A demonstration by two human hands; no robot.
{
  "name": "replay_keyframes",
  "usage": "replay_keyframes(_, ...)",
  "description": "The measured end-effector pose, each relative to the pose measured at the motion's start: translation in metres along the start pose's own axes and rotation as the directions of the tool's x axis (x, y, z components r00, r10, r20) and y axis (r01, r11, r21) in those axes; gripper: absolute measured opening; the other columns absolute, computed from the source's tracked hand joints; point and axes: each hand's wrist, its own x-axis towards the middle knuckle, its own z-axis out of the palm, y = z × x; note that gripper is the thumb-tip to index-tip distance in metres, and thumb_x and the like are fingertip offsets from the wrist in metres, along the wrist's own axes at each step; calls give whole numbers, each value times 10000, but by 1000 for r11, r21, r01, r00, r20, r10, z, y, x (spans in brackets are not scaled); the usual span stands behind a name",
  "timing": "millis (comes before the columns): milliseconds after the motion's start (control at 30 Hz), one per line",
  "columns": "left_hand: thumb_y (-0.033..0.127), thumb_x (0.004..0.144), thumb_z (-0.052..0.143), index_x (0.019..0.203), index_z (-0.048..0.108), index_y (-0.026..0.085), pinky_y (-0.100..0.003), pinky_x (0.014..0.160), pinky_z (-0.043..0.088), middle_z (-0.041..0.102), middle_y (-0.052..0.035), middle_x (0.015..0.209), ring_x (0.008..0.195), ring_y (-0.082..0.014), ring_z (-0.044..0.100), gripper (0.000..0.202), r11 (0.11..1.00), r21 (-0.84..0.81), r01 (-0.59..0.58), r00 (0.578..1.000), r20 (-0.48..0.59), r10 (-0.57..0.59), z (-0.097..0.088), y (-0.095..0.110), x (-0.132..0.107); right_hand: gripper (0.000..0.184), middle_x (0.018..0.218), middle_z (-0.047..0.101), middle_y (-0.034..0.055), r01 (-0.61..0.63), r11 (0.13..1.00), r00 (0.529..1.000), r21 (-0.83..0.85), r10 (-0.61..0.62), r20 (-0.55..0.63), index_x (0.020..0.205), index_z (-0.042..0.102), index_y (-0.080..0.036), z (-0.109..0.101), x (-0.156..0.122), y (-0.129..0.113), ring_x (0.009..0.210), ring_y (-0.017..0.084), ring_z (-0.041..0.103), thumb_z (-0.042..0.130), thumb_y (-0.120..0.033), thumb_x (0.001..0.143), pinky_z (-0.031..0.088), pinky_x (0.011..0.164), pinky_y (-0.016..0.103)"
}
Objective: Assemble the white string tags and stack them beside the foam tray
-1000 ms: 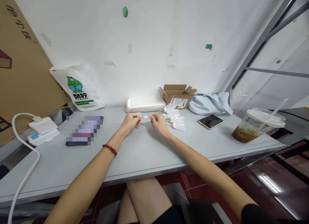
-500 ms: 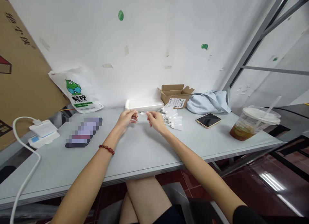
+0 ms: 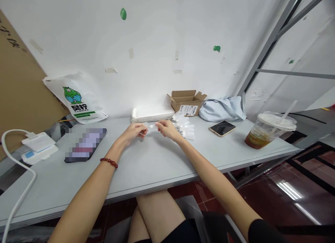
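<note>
A small, slim white piece spans the gap between my hands above the grey table. My left hand pinches its left end between thumb and fingertips, the other fingers curled. At its right end, my right hand is closed in a pinch. The piece is too small for me to tell its exact kind. Just right of my right hand lies a fanned bunch of translucent white pieces with thin greyish strands, partly hidden by that hand. Behind my hands sits a flat stack of white trays or sleeves.
An open cardboard box and a pale blue cloth bag stand along the wall. To the right are a phone and a drink cup. A blurred-out phone, white charger and white plastic bag lie left.
The camera view has shifted slightly to the right. My hands remain close together, and the white piece between them shows more plainly, with my left hand turned slightly.
</note>
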Motion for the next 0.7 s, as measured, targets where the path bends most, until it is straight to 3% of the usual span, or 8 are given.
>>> replay_keyframes(100, 325, 661, 651, 569, 609, 156, -282, 556, 441, 562, -30, 599, 544, -128, 521, 197, 999, 26, 29, 998, 57, -30, 2, -2, 1, 241, 613, 577, -17, -1, 1000, 998, -27, 3, 57, 744, 568, -151, -6, 2, 2, 405, 61, 418, 476, -321, 887, 332, 422, 204)
replay_keyframes(200, 306, 656, 644, 559, 602, 159, -284, 544, 442, 558, -36, 585, 538, -135, 519, 181, 998, 35, 46, 996, 71, -48, 0, -1, 1, 202, 703, 637, 21, 49, 979, 999, -197, -52, -13, 857, 612, -146, -16, 7, 6, 550, 104, 519, 495, -307, 886, 406, 546, 223)
replay_keyframes(333, 298, 636, 670, 569, 610, 152, -282, 547, 450, 571, -44, 586, 543, -140, 524, 171, 998, 24, 63, 998, -1, -63, -19, 0, -1, 228, 949, 659, 104, 95, 818, 970, -567, -204, -133, 931, 643, -129, -42, 11, 15, 865, 186, 577, 445, -78, 830, 424, 774, 288)
replay_keyframes(467, 314, 610, 705, 583, 629, 141, -277, 544, 456, 573, -43, 591, 544, -137, 519, 191, 995, 9, 97, 994, -51, -96, -45, -3, -3, 378, 1007, 643, 131, -22, 679, 974, -734, -150, -167, 864, 678, -128, -71, 10, 25, 1024, 239, 534, 397, 56, 691, 406, 830, 305)
replay_keyframes(567, 306, 584, 725, 565, 636, 130, -255, 514, 435, 568, -44, 591, 541, -127, 512, 198, 987, 45, 152, 987, -51, -150, -55, -7, -5, 389, 1010, 654, 136, -86, 620, 975, -780, -108, -193, 903, 694, -124, -85, 7, 29, 1023, 259, 529, 412, 37, 689, 399, 855, 334)
replay_keyframes(700, 310, 570, 738, 550, 643, 134, -239, 470, 402, 561, -43, 556, 518, -123, 495, 201, 972, 105, 208, 977, 18, -211, -57, -12, -6, 375, 1091, 655, 121, -142, 590, 979, -795, -34, -200, 949, 709, -163, -87, 4, 28, 1078, 305, 508, 463, -24, 704, 402, 851, 380)
